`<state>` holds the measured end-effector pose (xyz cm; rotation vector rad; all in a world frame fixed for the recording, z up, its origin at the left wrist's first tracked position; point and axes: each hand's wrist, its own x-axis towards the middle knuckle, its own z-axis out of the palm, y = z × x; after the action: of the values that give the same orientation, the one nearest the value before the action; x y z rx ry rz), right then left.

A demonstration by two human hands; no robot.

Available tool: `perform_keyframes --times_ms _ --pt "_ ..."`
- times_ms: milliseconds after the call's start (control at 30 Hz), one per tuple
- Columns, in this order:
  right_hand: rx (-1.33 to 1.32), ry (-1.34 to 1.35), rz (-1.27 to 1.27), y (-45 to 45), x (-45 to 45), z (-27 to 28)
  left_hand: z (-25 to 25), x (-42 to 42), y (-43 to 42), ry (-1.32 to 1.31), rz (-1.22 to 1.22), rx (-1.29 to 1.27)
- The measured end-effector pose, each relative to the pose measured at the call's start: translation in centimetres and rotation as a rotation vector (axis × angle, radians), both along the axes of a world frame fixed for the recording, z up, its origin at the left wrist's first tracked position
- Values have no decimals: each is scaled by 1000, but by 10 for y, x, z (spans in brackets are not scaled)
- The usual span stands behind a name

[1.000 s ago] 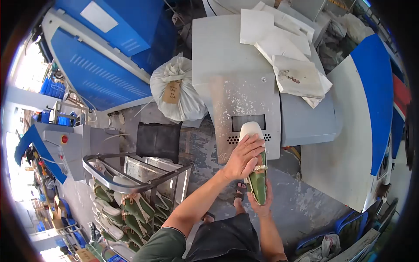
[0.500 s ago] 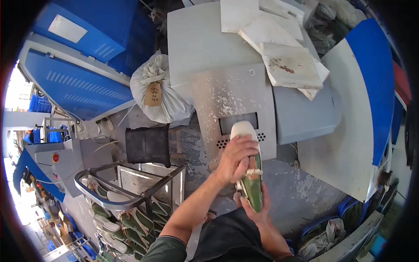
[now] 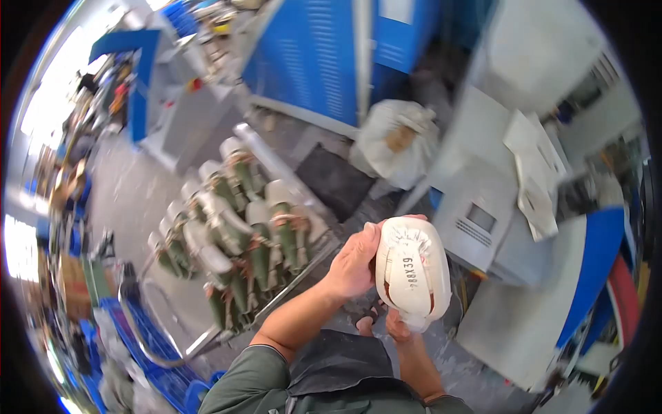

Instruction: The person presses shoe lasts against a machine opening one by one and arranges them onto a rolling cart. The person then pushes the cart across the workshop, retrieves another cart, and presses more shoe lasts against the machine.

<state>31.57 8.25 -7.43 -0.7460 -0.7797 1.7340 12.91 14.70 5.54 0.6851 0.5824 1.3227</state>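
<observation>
A pair of green canvas shoes with pale toes seems to be in my hands, seen now from its off-white underside (image 3: 412, 276), with gathered cloth at one end and black printed characters in the middle. My left hand (image 3: 356, 261) is closed around its left edge near the upper end. Under the lower end is my right hand (image 3: 398, 326), fingers curled against it and partly hidden. To the left, a metal-framed cart (image 3: 276, 307) carries several green shoes (image 3: 258, 241) with whitish toes, standing close together.
Beyond the cart lie a black mat (image 3: 334, 181) and a tied white sack (image 3: 396, 141). A grey machine (image 3: 476, 207) with pale boards (image 3: 534, 176) on it stands at the right. Blue cabinets (image 3: 310, 62) rise at the back.
My view has swung left, bringing the cart of shoes nearer the middle. The held shoes have turned from their green side to their pale underside, and my left hand has shifted to the edge.
</observation>
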Motion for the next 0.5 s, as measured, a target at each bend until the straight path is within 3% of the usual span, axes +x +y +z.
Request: perform_keyframes --times_ms 100,200,267,300,333,367,433,467,500 --pt "295 -178 175 -13 -49 53 26 -42 -83 190 463 65" --pt "930 -443 274 -32 -119 96 25 -52 -175 369 738 43" --pt "1367 -547 398 -49 -168 97 8 -87 -217 645 905 -58" --pt "1354 -612 595 -66 -189 82 13 -105 -241 519 999 -179" --pt "1403 -558 631 -86 -212 89 19 -124 -267 382 1068 -280" --pt "1451 -502 670 -107 -235 97 -1 -153 -295 569 1136 -319" --pt "1253 -276 1247 -118 -247 106 -5 -204 -335 351 1335 -379" --pt "1116 -171 1513 -122 -249 104 -37 -241 -357 380 1395 -411" --pt "916 -286 1844 -121 -250 92 -52 -276 -371 404 1498 -508"
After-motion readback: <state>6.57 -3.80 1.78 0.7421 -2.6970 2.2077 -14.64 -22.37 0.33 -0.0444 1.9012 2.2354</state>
